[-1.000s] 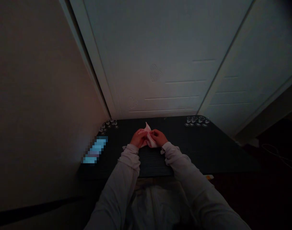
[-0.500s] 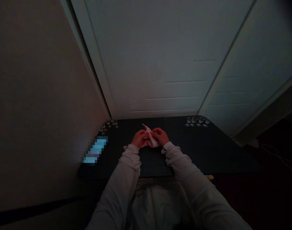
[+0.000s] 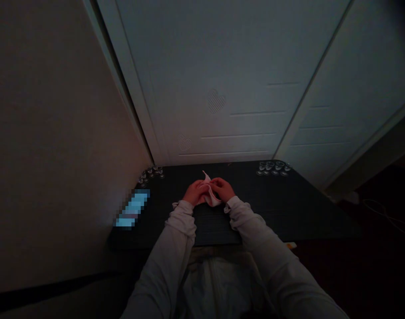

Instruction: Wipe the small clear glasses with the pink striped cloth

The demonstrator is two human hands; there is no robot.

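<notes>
A small pale pink cloth or paper napkin (image 3: 209,193) is pinched between both my hands above the middle of a dark table (image 3: 282,208). My left hand (image 3: 194,192) grips its left side and my right hand (image 3: 224,189) grips its right side. One pointed corner of the napkin sticks up between the fingertips. Both arms wear light grey sleeves. The room is very dim, so the folds are hard to read.
Several small clear glasses (image 3: 273,167) stand at the table's far right edge, and more small glasses (image 3: 150,173) at the far left. A glowing blurred screen (image 3: 132,208) lies at the left edge. A white panelled door (image 3: 222,88) rises right behind the table.
The hands have worked the napkin slightly; its upright corner shifted a little and the fingers closed tighter together. The arms stay in nearly the same place.
</notes>
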